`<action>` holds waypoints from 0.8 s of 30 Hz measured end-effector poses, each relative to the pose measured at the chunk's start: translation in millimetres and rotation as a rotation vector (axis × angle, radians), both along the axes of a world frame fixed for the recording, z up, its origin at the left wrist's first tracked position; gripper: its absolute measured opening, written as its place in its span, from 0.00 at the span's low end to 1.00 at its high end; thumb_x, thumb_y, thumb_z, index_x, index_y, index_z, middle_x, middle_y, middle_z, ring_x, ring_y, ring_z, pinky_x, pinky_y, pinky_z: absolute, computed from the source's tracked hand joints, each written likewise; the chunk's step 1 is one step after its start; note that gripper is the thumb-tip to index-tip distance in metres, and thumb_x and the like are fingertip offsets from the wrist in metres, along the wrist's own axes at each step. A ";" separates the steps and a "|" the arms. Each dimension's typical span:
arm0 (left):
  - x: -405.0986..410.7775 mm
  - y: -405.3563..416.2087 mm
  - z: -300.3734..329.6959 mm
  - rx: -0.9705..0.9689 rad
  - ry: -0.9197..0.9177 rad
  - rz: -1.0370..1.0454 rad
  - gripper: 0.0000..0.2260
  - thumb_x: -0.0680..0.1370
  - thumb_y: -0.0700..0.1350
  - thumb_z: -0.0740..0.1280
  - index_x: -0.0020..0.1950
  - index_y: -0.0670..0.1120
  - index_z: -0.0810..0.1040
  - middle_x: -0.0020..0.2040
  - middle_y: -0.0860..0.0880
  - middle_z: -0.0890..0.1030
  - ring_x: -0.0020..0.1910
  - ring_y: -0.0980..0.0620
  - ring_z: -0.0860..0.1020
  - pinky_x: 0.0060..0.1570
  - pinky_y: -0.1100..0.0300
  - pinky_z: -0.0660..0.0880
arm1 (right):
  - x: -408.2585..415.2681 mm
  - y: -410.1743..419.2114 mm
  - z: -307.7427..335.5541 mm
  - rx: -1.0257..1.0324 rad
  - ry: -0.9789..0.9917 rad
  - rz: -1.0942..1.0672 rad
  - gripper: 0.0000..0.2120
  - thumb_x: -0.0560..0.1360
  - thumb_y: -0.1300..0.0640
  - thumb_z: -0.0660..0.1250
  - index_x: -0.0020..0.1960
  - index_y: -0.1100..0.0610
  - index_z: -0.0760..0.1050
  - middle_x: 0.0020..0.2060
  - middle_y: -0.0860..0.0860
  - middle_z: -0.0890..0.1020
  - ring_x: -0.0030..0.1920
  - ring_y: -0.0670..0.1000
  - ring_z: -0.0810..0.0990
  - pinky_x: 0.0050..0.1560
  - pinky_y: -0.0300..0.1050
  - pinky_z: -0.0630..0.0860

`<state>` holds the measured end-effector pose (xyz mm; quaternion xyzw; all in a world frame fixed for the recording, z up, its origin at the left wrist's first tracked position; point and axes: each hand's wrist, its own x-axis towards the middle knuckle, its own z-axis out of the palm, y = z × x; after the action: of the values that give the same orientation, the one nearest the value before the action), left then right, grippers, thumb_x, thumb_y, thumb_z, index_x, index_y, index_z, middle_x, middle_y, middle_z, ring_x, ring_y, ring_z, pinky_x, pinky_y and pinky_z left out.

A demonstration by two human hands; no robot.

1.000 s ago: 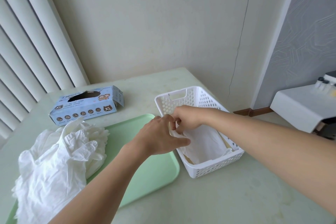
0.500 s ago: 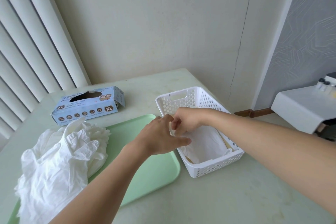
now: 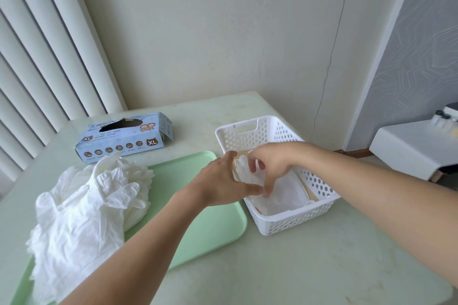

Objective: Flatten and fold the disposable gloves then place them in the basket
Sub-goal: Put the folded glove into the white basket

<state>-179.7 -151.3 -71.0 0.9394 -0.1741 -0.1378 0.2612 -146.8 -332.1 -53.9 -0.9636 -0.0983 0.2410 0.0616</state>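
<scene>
The folded glove (image 3: pixel 250 173) lies inside the basket (image 3: pixel 297 220), at its near-left end, on top of other folded gloves (image 3: pixel 287 190) that already line the bottom. Both hands are over that end of the basket. The right hand (image 3: pixel 272 163) reaches in from the basket's right side, its fingers (image 3: pixel 267 188) curled down onto the glove – it looks like a light pinch at the edge, though how firmly they hold I cannot tell. The left hand (image 3: pixel 223 181) hangs over the basket's left rim with its fingers fairly straight, the thumb stretched toward the glove and touching or nearly touching it, holding nothing that I can see. By my reading the step in hand is the placing: the glove is down and is being tucked flat. The next move likely calls for letting go without springing the fold open, then reaching for a fresh glove. Left of the basket, just beside it, sits a green tray (image 3: pixel 210 230), and on the tray's far-left part is a loose heap of crumpled gloves (image 3: pixel 86 205) – plenty not yet done. Behind the tray, well left of the basket, a blue glove box (image 3: pixel 124 141) lies on the table (image 3: pixel 322 267).
</scene>
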 end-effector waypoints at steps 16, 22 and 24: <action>-1.3 -1.5 -5.2 -0.169 0.006 0.041 0.42 0.75 0.56 0.74 0.82 0.47 0.56 0.74 0.47 0.71 0.69 0.49 0.72 0.57 0.62 0.67 | -22.0 -17.0 -23.0 -0.211 0.146 0.141 0.61 0.67 0.52 0.81 0.81 0.38 0.37 0.81 0.43 0.41 0.82 0.53 0.47 0.77 0.56 0.61; -4.9 3.4 -5.2 -0.176 0.012 0.010 0.44 0.76 0.62 0.71 0.84 0.50 0.51 0.77 0.45 0.69 0.75 0.47 0.69 0.63 0.61 0.65 | -30.6 -8.5 -14.7 -0.187 0.157 0.114 0.59 0.69 0.57 0.80 0.81 0.40 0.40 0.82 0.43 0.46 0.81 0.53 0.55 0.74 0.49 0.64; -9.5 15.2 1.8 -0.176 -0.063 0.016 0.41 0.77 0.62 0.69 0.83 0.51 0.53 0.74 0.44 0.73 0.69 0.46 0.75 0.63 0.60 0.68 | -37.9 -3.2 10.0 -0.112 0.150 0.090 0.57 0.68 0.54 0.81 0.82 0.41 0.45 0.80 0.44 0.56 0.79 0.51 0.59 0.71 0.45 0.64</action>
<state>-189.2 -136.1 -69.2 0.9181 -0.1861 -0.0904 0.3382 -184.7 -335.3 -43.9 -0.9394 -0.1228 0.3202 0.0038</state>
